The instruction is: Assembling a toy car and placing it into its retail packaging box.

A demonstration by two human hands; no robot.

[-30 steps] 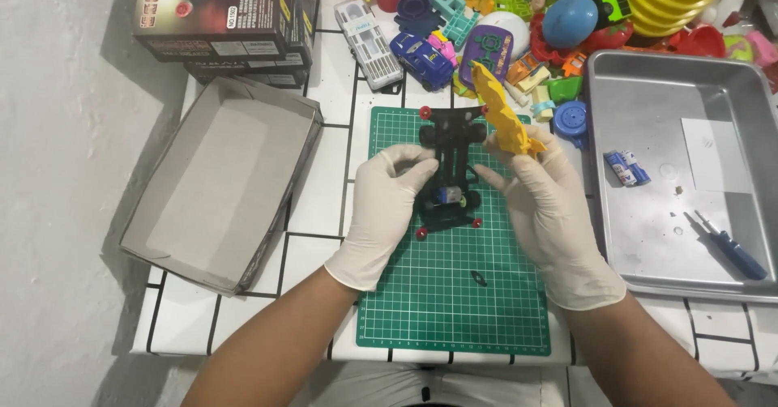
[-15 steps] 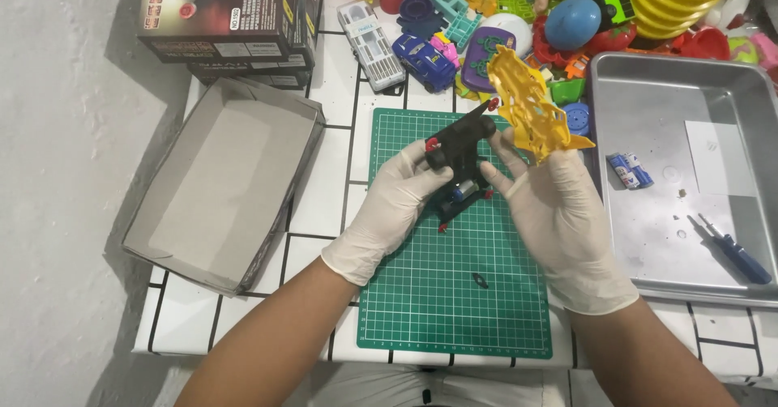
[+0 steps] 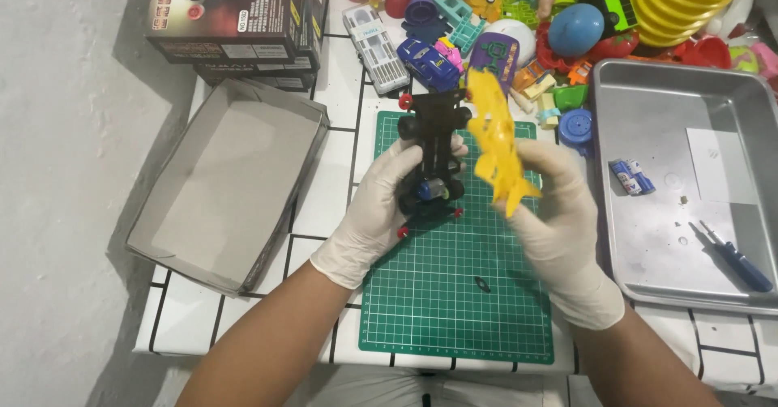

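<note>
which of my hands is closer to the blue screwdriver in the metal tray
Right. Your right hand, holding the yellow car shell, is just left of the metal tray where the blue screwdriver lies. Your left hand grips the black chassis further left.

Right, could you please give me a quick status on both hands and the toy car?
Left hand grips black chassis. Right hand holds yellow body shell, apart from chassis. Both above green mat; nothing between.
</note>
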